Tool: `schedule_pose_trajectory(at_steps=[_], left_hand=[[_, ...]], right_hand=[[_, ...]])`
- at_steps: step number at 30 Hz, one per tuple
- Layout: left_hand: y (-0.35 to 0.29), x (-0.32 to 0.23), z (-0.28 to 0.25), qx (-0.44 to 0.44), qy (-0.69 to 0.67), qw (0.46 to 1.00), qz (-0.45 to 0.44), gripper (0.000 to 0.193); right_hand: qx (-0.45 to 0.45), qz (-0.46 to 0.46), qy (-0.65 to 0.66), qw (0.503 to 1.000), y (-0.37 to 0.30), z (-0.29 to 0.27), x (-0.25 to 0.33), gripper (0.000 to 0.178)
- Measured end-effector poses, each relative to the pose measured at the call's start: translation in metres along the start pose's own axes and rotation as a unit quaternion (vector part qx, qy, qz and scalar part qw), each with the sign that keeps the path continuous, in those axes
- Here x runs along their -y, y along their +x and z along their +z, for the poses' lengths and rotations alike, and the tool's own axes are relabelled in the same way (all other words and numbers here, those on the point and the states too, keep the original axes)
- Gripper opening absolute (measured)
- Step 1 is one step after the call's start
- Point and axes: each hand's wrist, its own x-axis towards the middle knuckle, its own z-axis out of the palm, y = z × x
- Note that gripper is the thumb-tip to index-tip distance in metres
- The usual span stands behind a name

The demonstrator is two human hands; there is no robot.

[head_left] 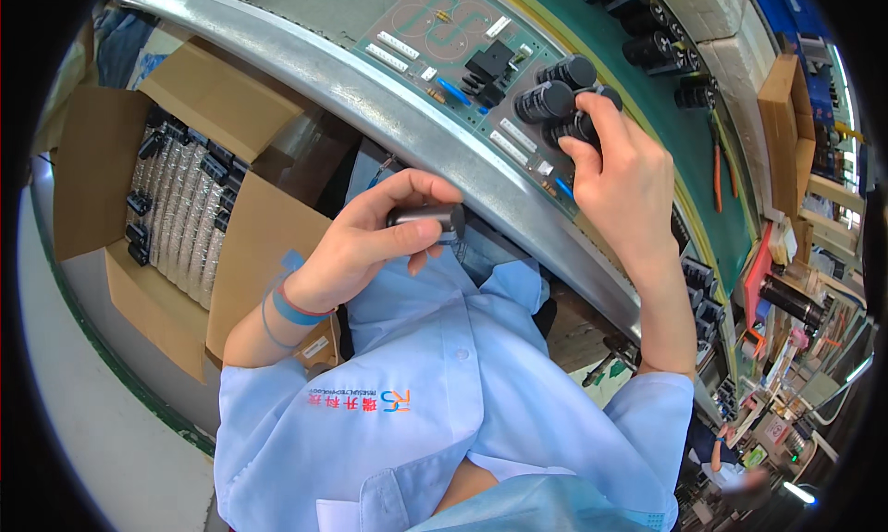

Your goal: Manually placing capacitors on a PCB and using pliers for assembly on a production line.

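Observation:
My left hand [361, 234] is closed around a black cylindrical capacitor [427, 221], held on its side in front of my shirt, near the metal rail. Across the rail, my right hand [631, 182] has its thumb and forefinger on another black capacitor [581, 130] standing on the green circuit board [470, 34]. Two more upright capacitors [544, 101] stand close beside those fingertips. The board also carries a black boxy component [490, 68], white connector strips [398, 44] and small blue parts [453, 91]. My fingers partly hide the gripped capacitor, and its base cannot be seen.
Between me and the board runs a wide metal rail [305, 49]. At left an open cardboard box [268, 259] holds bubble-wrapped boards. Several loose capacitors [649, 51] lie on the green mat [578, 34] beyond, with orange-handled pliers [717, 176]. Another person [723, 467] is far right.

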Motion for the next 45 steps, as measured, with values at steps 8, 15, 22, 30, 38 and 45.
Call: schedule_pose_trajectory(at_steps=[8, 15, 22, 30, 38, 45], left_hand=[[-0.007, -0.012, 0.014, 0.05, 0.017, 0.998, 0.046, 0.044], [-0.022, -0.008, 0.021, 0.077, -0.066, 0.989, 0.107, 0.052], [-0.012, -0.001, 0.029, 0.092, -0.049, 0.985, 0.136, 0.051], [-0.011, -0.005, 0.033, 0.041, -0.075, 0.989, 0.124, 0.048], [-0.032, -0.036, 0.008, -0.025, 0.06, 0.986, 0.154, 0.045], [-0.082, -0.043, -0.146, -0.453, 0.703, 0.515, 0.19, 0.033]], right_hand=[[-0.023, -0.025, 0.026, 0.999, -0.004, 0.002, -0.002, 0.032], [-0.004, -0.02, 0.069, 0.997, -0.004, 0.0, -0.004, 0.033], [0.0, 0.004, 0.033, 0.999, -0.005, -0.003, -0.002, 0.035], [0.004, -0.079, 0.249, 0.965, -0.013, -0.061, 0.042, 0.044], [0.065, -0.153, 0.432, 0.887, 0.046, -0.03, 0.053, 0.033], [0.153, 0.033, 0.457, 0.876, 0.141, 0.004, 0.003, 0.031]])
